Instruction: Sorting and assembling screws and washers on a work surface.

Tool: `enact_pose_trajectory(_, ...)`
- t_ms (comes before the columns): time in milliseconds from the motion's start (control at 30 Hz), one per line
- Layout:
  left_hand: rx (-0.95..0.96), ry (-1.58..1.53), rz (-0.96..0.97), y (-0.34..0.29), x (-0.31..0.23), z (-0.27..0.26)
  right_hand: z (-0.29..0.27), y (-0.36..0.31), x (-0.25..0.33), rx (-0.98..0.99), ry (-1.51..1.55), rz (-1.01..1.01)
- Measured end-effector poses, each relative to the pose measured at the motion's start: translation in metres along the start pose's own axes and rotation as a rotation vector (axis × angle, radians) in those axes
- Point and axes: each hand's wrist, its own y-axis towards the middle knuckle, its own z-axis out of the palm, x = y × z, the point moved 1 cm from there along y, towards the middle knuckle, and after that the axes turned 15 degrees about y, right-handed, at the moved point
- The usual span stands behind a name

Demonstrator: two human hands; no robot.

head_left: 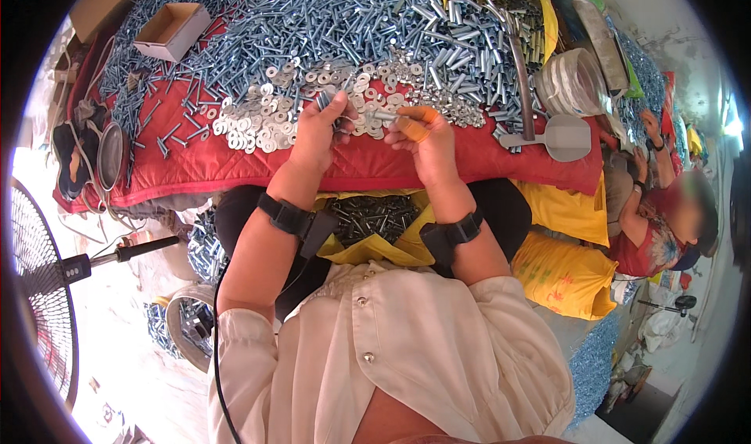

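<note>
My left hand [314, 135] is closed around a few metal bolts [324, 100], their ends showing past the thumb. In the fingers of my right hand [430, 143], some wrapped in orange tape, a bolt [382, 115] is pinched and points toward the left hand. Both hands hover over the near part of a red quilted cloth [501, 162]. Flat washers [254, 123] lie heaped beside and beyond the left hand. Past the right hand are small nuts [450, 109] and loose metal sleeves [469, 61]. A broad heap of long bolts [313, 21] covers the far side.
A small open cardboard box [168, 41] sits on the bolts at far left. Right of my hands lie a grey scoop [567, 137] and a long-handled metal tool [520, 76]. A yellow bag [375, 250] of dark bolts is between my knees. A fan [43, 280] stands left; a person [645, 237] sits right.
</note>
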Motion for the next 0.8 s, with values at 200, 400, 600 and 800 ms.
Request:
enact_pose_trajectory(200,0.013,-0.053,0.098,-0.003,-0.003,-0.004,0.001,0.006,0.006,0.002,-0.077,-0.067)
enact_pose_trajectory(400,0.214,0.177,0.056,-0.009,-0.012,0.002,0.006,0.002,0.0,0.069,-0.166,-0.136)
enact_pose_trajectory(600,0.294,0.544,0.127,-0.013,-0.009,-0.002,0.011,0.008,0.009,0.244,-0.879,-0.224)
enact_pose_trajectory(800,0.067,0.343,0.05,0.0,-0.008,-0.014,0.007,0.059,0.011,0.119,-1.351,-0.586)
